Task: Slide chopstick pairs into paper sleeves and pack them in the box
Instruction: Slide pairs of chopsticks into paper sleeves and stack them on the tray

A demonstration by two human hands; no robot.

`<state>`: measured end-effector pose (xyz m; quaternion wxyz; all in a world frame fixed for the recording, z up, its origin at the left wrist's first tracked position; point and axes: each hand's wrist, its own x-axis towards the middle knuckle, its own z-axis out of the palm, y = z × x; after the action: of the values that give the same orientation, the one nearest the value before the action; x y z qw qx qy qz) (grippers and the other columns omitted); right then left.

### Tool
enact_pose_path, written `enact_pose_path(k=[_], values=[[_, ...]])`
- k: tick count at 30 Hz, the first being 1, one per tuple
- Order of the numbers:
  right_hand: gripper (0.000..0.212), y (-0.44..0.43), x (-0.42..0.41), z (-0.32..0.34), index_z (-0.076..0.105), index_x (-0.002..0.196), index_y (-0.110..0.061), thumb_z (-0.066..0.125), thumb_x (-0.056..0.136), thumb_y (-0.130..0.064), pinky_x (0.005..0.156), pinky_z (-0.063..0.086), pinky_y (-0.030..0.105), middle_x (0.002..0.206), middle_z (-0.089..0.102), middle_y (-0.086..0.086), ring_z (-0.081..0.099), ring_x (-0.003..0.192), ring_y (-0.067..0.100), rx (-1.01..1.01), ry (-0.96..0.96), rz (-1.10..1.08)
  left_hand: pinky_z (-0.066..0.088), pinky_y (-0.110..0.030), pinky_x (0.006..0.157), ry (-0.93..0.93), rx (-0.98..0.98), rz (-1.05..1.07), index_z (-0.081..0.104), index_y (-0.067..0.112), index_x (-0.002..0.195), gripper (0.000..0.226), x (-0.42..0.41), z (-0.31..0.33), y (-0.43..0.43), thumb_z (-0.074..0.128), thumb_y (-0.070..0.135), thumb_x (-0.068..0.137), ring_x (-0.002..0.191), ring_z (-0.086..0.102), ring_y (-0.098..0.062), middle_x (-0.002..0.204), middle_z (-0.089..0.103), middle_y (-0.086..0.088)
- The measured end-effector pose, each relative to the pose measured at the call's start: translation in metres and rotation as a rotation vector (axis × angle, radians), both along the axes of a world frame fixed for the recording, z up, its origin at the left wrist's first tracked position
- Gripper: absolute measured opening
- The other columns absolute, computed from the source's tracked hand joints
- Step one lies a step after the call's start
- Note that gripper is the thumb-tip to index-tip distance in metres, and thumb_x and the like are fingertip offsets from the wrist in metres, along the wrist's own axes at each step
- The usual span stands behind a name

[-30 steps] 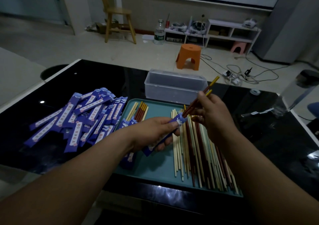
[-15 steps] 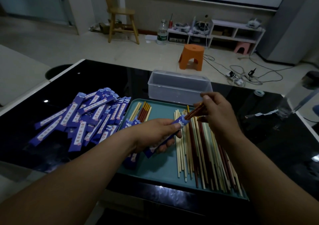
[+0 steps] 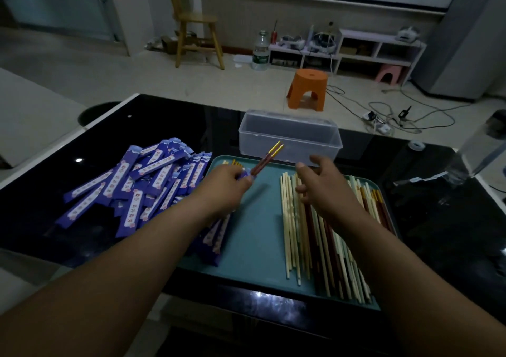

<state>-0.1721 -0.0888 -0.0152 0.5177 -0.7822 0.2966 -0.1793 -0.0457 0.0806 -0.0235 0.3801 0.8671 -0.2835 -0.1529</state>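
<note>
My left hand grips a purple paper sleeve with a dark red, gold-tipped chopstick pair sticking out of its far end, above the teal tray. The sleeve is mostly hidden under the hand. My right hand hovers with loose fingers, holding nothing, over the loose chopsticks lined up on the tray's right side. A clear plastic box stands just behind the tray. A heap of purple sleeves lies on the black table left of the tray.
More sleeves lie on the tray under my left forearm. A tape roll and a clear plastic bag sit at the table's right. Beyond the table are an orange stool, a wooden chair and floor cables.
My right hand pushed the dark red pair into the sleeve, then let go. My left hand carried the sleeved pair leftward and farther away, toward the tray's back left.
</note>
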Motion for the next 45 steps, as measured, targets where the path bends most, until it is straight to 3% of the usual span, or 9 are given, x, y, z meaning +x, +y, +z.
enact_pose_path(k=[6,9,14,17,20,26,32,38,45], values=[[0.058,0.006,-0.003,-0.007,0.039,0.153,-0.018,0.052,0.105,-0.049,0.095,0.057,0.049,0.122,0.063,0.001,0.068,0.103,0.017,-0.138,0.134,0.082,0.041,-0.036,0.071,-0.202,0.248,0.071,0.058,0.016,0.101,0.018,0.011,-0.019,0.004,0.058,0.034,0.100,0.091,0.057,-0.029,0.097,0.057,-0.003],[0.049,0.009,-0.001,-0.008,0.050,0.144,-0.018,0.052,0.105,-0.048,0.096,0.057,0.048,0.126,0.065,0.003,0.067,0.107,0.019,-0.182,0.165,0.113,0.048,-0.038,0.073,-0.252,0.250,0.041,0.057,0.019,0.101,0.014,0.013,-0.018,0.006,0.058,0.033,0.100,0.090,0.059,-0.026,0.103,0.061,-0.003],[0.028,0.020,0.002,-0.010,0.067,0.121,-0.018,0.052,0.107,-0.037,0.083,0.052,0.031,0.109,0.068,-0.004,0.064,0.097,0.011,-0.322,0.275,0.321,0.054,-0.043,0.086,-0.324,0.284,0.084,0.063,0.022,0.112,0.018,0.024,-0.009,0.017,0.056,0.034,0.101,0.101,0.061,-0.027,0.117,0.064,-0.005],[0.025,0.024,0.003,-0.010,0.068,0.120,-0.022,0.053,0.107,-0.038,0.076,0.048,0.026,0.107,0.067,-0.009,0.062,0.094,0.005,-0.373,0.303,0.374,0.043,-0.053,0.102,-0.522,0.525,0.179,0.055,0.021,0.137,0.041,0.039,-0.005,0.030,0.055,0.040,0.100,0.130,0.047,-0.035,0.141,0.051,-0.013],[0.024,0.024,0.002,-0.012,0.068,0.118,-0.024,0.054,0.106,-0.038,0.076,0.048,0.026,0.108,0.069,-0.008,0.063,0.093,0.004,-0.391,0.314,0.392,0.031,-0.060,0.113,-0.390,0.694,0.246,0.042,0.020,0.149,0.053,0.052,-0.003,0.041,0.051,0.041,0.101,0.143,0.038,-0.039,0.155,0.040,-0.016],[0.022,0.026,0.003,-0.015,0.068,0.117,-0.025,0.054,0.106,-0.038,0.072,0.047,0.023,0.105,0.068,-0.010,0.062,0.091,0.002,-0.399,0.322,0.430,0.036,-0.061,0.111,-0.362,0.722,0.191,0.045,0.022,0.145,0.044,0.054,-0.017,0.047,0.054,0.022,0.101,0.130,0.051,-0.039,0.144,0.051,-0.012],[0.022,0.029,0.004,-0.018,0.067,0.119,-0.027,0.054,0.106,-0.039,0.069,0.045,0.019,0.106,0.067,-0.012,0.060,0.093,0.000,-0.415,0.338,0.458,0.048,-0.046,0.077,-0.308,0.553,0.234,0.051,0.013,0.135,0.036,0.056,-0.026,0.050,0.056,0.015,0.100,0.103,0.061,-0.036,0.126,0.058,-0.015],[0.022,0.032,0.005,-0.020,0.067,0.119,-0.027,0.055,0.106,-0.039,0.072,0.046,0.020,0.105,0.066,-0.013,0.060,0.093,-0.001,-0.421,0.334,0.470,0.043,-0.044,0.072,-0.320,0.478,0.292,0.053,0.011,0.130,0.029,0.056,-0.026,0.053,0.056,0.010,0.101,0.093,0.059,-0.034,0.119,0.061,-0.016],[0.021,0.031,0.007,-0.019,0.067,0.118,-0.027,0.055,0.106,-0.038,0.072,0.046,0.021,0.103,0.065,-0.015,0.060,0.092,-0.001,-0.444,0.337,0.456,0.037,-0.039,0.063,-0.472,0.126,0.319,0.049,0.015,0.105,0.014,0.053,0.004,0.039,0.049,0.030,0.106,0.076,0.052,-0.028,0.092,0.061,-0.005]])
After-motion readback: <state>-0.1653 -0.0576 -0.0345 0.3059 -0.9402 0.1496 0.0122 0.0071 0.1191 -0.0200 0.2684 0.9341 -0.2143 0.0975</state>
